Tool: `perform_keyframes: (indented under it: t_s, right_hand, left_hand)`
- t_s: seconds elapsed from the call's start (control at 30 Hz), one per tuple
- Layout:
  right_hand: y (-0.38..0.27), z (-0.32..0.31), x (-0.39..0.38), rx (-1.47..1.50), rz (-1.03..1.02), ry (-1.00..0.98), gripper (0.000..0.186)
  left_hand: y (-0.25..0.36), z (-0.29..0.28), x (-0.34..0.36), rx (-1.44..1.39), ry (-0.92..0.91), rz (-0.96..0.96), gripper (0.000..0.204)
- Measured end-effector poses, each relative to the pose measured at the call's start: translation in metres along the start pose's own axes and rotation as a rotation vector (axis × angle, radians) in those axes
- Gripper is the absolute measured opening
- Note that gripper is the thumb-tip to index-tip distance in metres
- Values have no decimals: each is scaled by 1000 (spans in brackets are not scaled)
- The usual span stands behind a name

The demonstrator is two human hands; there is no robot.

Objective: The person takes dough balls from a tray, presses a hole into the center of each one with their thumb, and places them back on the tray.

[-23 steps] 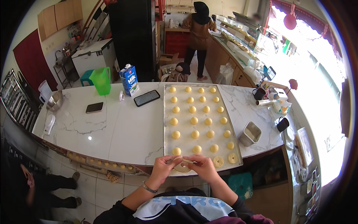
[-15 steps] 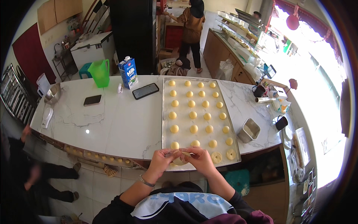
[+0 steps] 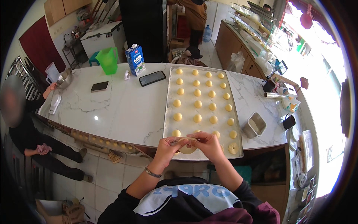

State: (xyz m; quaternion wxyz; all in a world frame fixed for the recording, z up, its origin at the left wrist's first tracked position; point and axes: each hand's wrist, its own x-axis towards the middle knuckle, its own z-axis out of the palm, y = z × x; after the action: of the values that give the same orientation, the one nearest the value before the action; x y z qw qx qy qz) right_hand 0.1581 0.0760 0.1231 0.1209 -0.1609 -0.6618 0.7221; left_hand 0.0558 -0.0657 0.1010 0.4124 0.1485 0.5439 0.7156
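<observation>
Over the near edge of a large baking tray [image 3: 242,154], my left hand [image 3: 167,148] and my right hand [image 3: 209,145] pinch a flattened ring of pale dough [image 3: 187,150] between thumbs and fingers. A small hole shows in the ring, and fingers partly hide its upper side. Rows of round yellow dough balls [image 3: 198,104] sit on the tray. To the right of my right hand lies a dough ring [image 3: 233,148] with a hole in its middle. My right hand covers part of the front row.
A rectangular metal tin [image 3: 254,125] stands right of the tray. Two phones [image 3: 152,78], a blue milk carton [image 3: 135,60] and a green jug [image 3: 108,61] are at the back left. At the far left, a person's hand [image 3: 51,86] touches a metal bowl [image 3: 65,78].
My view has shifted, so the counter sits higher and further right. The dough ring's hole now shows between my fingers. The person at left has come to the counter and reached to the bowl.
</observation>
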Motion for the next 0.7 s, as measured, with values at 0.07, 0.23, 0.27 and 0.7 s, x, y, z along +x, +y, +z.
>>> perform_keyframes:
  t_s: [0.07, 0.23, 0.27, 0.7]
  right_hand:
    - [-4, -6, -5, -37, 32, -50, 25]
    - [-6, -29, -14, -37, 27, -33, 26]
    - [-7, -30, -16, -3, 20, -57, 27]
    - [7, -66, -36, -75, 42, -98, 27]
  left_hand:
    - [-8, 4, 0, -33, 40, 43, 19]
    - [-17, 26, -4, -153, 118, 16, 19]
    - [-20, 28, -4, -81, 84, 9, 19]
    - [-41, 62, -7, -174, 108, -57, 22]
